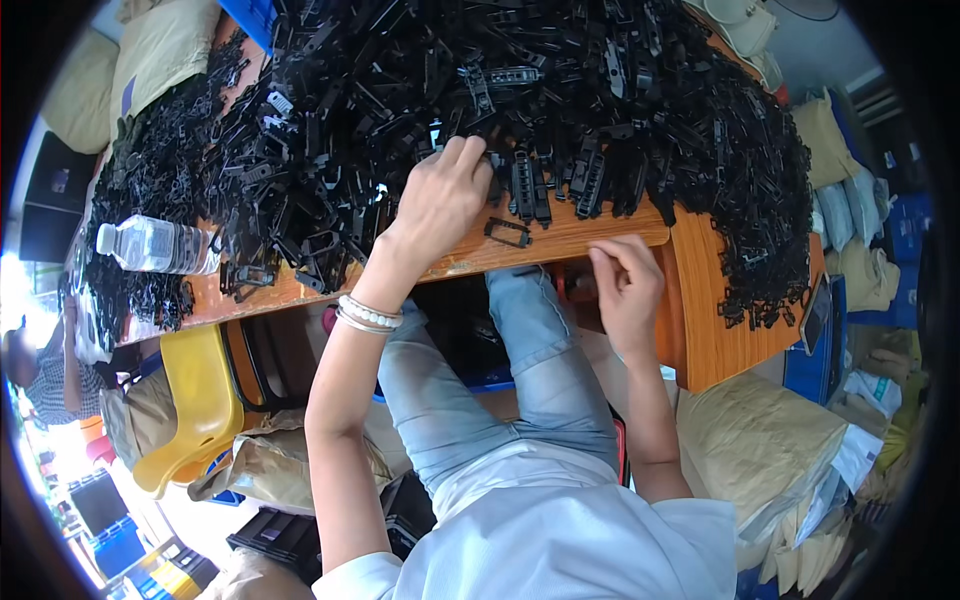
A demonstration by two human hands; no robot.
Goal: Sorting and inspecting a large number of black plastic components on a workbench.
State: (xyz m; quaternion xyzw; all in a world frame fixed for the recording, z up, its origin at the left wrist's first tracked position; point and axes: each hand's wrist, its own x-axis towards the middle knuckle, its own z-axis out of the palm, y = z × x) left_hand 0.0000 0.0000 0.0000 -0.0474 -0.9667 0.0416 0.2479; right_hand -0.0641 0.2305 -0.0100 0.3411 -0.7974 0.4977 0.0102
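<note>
My left hand [440, 203] reaches over the near edge of a large heap of black plastic parts [400, 80]. Its fingers are bent down and closed at the parts; whatever they grip is hidden under them. Beyond the table's front edge, on the right, my right hand [630, 298] is raised with fingers curled and thumb drawn in; no part shows in it. Between the hands, a small black rectangular frame [508, 232] lies alone on the wooden table [590, 235]. Longer ribbed black parts [524, 187] lie just behind it.
A clear plastic bottle [160, 245] lies on its side at the table's left. At the right edge leans a phone-like dark slab [816, 314]. A yellow chair [200, 400] stands at the left, and large paper sacks [760, 440] fill the right side.
</note>
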